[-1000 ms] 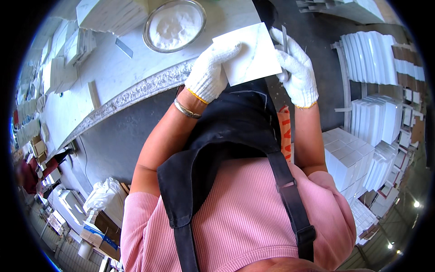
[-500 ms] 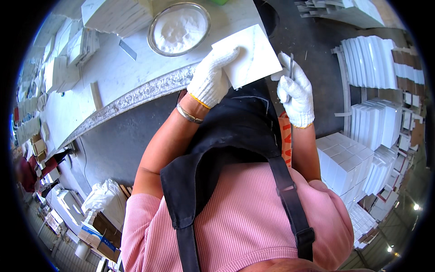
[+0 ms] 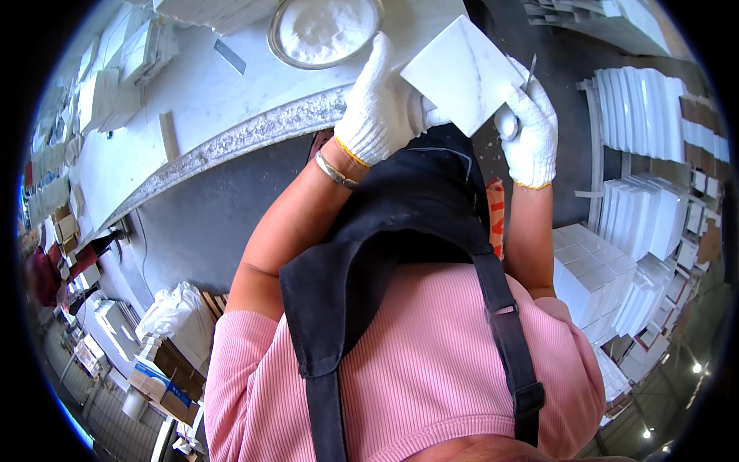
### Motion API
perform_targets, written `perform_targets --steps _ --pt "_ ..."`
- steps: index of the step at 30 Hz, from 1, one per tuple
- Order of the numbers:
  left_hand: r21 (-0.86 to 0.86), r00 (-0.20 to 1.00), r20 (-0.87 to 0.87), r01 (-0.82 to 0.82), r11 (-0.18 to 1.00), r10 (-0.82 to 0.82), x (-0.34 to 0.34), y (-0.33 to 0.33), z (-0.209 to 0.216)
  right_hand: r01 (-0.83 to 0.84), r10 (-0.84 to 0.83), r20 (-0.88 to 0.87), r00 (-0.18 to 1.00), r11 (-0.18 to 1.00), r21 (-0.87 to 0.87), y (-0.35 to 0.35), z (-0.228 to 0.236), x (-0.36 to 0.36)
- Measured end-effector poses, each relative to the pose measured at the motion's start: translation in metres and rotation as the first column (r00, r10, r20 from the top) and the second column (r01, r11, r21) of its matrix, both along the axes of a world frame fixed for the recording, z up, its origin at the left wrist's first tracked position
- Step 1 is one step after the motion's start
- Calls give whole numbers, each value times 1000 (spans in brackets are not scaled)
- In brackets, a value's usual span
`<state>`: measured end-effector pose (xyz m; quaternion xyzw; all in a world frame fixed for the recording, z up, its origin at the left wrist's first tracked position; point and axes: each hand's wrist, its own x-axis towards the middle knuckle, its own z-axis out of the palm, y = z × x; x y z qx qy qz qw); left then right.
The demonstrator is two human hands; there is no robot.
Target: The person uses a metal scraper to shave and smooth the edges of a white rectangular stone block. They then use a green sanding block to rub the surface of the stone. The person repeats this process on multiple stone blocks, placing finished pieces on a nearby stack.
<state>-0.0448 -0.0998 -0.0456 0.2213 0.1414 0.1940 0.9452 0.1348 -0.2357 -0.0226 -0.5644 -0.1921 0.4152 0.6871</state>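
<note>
A square white marble tile (image 3: 464, 75) with a grey vein is held up in front of me, past the table's edge. My right hand (image 3: 533, 135), in a white knit glove, grips its right corner. That same hand also keeps a thin metal tool (image 3: 531, 75), whose exact kind I cannot make out. My left hand (image 3: 385, 108), also gloved, is beside the tile's left corner with its thumb raised and apart. Its fingers stretch toward the tile's lower left edge; whether they touch it is unclear. A metal bowl (image 3: 379, 38) of white powder sits on the table beyond.
A white marble-like table (image 3: 223, 100) with a rough edge (image 3: 254, 127) lies at the left. On it are a flat metal blade (image 3: 229, 56), a narrow strip (image 3: 168, 137) and stacked tiles (image 3: 100, 100). More white stacks (image 3: 643, 112) stand at the right.
The tile has passed from my left hand's grip to my right hand's and turned, its vein now plainer. My left thumb has come off its face. The view has shifted slightly.
</note>
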Motion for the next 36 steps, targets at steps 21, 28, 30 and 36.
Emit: perform_targets --steps 21,28,30,36 --pt "15 995 39 -95 995 94 5 2 2 38 -32 135 990 998 -45 -2 8 -16" --pt "282 985 -168 85 956 -38 -9 8 12 17 -16 128 992 1000 -3 11 6 4" --pt "341 981 -192 78 937 -12 -8 4 12 74 -75 65 995 997 10 19 5 -10" --pt "271 982 -168 -38 962 86 -10 9 5 -79 74 -57 996 993 -88 -6 -2 -21"
